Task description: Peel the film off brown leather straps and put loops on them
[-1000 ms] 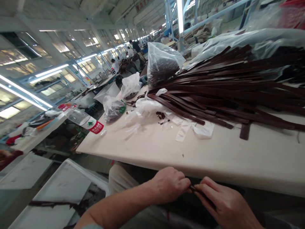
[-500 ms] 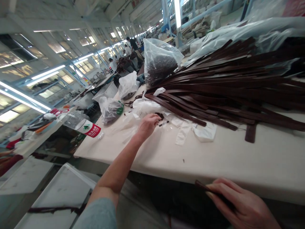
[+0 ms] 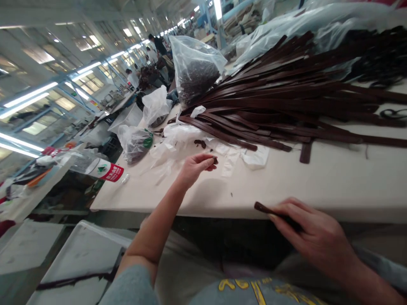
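Note:
My left hand (image 3: 194,168) is over the pale table, thumb and fingertips pinched on a small dark brown piece (image 3: 215,160), too small to name exactly. Just beyond it, a little heap of similar dark bits (image 3: 200,144) lies beside crumpled white plastic (image 3: 179,134). At the table's front edge my right hand (image 3: 313,231) grips a dark brown strap (image 3: 263,208); its flat end sticks out to the left past the thumb, and the rest is hidden by the hand. Many dark brown straps (image 3: 270,116) lie fanned out across the back of the table.
Clear bags (image 3: 199,70) with dark contents stand at the table's far left, near a plastic bottle (image 3: 106,169) with a red label. A white bin (image 3: 73,254) sits low on the left. People (image 3: 159,45) are at work in the distance.
My left hand has drawn back from the heap of dark bits with a small piece in its fingertips. My right hand has risen with the strap to the table edge. The view has shifted.

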Tool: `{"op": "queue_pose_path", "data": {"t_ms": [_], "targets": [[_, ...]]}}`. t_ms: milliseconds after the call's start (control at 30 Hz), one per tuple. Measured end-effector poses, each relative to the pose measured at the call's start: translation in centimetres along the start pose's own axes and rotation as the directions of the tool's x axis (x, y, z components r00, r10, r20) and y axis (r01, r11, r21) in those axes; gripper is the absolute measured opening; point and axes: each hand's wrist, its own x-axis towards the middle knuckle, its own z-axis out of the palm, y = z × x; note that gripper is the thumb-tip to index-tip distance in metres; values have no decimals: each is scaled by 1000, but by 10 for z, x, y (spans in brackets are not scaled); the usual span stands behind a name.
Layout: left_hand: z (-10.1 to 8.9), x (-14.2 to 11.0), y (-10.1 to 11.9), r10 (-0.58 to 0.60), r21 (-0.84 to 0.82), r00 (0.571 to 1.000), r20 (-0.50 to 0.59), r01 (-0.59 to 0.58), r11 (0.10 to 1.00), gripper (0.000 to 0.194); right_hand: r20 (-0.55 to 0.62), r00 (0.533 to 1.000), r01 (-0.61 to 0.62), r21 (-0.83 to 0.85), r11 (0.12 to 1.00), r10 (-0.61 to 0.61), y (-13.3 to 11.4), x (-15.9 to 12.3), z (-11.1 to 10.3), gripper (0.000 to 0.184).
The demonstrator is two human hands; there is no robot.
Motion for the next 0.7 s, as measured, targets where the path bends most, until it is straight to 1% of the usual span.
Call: {"op": "queue_pose_path", "data": {"t_ms": [67,133,233,333,433,600,700], "targets": [[23,-39,-6,-90,-168,995,47,97,981,32,-17,1000,-21,-12,1000,20,-8,5,-4,13],[44,-71,-12,-157,-278,986,60,168,946,31,-38,999,-36,-20,999,35,-17,9,-5,13],[69,-102,-21,-218,-411,975,37,213,886,33,-66,998,-22,-55,998,18,-28,11,-1,13],[85,-116,-25,-244,-523,970,8,212,825,34,-49,998,22,-98,995,-27,-36,9,2,13],[92,-121,-25,-240,-588,971,19,205,783,34,-31,998,47,-97,994,-50,-40,6,2,13],[96,-127,-24,-236,-637,970,59,218,740,36,-18,996,82,29,996,-82,-44,0,0,12],[101,-131,-26,-235,-626,969,75,229,746,35,-22,999,34,118,992,-32,-44,-2,1,10]]}}
